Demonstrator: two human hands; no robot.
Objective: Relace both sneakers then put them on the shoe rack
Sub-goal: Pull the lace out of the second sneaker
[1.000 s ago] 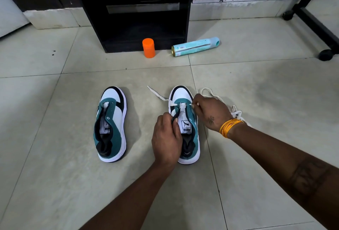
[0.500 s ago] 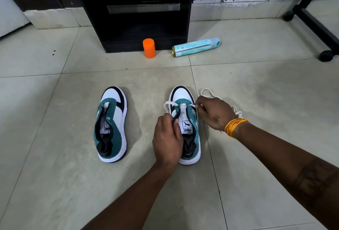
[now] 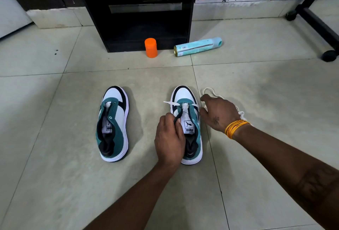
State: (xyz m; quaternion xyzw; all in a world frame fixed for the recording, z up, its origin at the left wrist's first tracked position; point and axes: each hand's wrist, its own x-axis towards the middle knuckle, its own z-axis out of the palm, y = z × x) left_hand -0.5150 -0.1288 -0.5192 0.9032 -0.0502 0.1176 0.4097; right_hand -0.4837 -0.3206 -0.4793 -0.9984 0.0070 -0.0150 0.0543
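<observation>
lacing has only begun on the right-hand teal, white and black sneaker [image 3: 189,125], which lies flat on the pale tiled floor [image 3: 55,174] with its toe pointing away from the person and its long axis running straight out from the body. the left hand [image 3: 169,138] grips the near eyelet edge of that shoe, fingers curled round the dark trim beside the tongue, steadying it. the right hand [image 3: 217,112] hovers just beside the shoe's outer side with fingers loosely spread; whether they pinch the white flat shoelace [image 3: 214,94] i cannot tell, since the fingertips are turned away from view. that lace crosses the lowest eyelets near the toe: a short tip pokes out on the shoe's left side, while the long remainder loops on the floor to the right, passing under the right hand. so the free length lies on the right hand's side, nearer to it than to the left, and the next eyelets run back toward the person along the shoe's axis; by my judgement the right hand is the one to feed the lace inward across the tongue. the second matching teal and white sneaker [image 3: 112,123] sits parallel, well apart to the left, with no lace visible in it. the black open-shelved rack [image 3: 139,19] stands beyond both shoes, an orange plastic cap [image 3: 151,47] and a pale blue spray can [image 3: 198,46] lying just before it
</observation>
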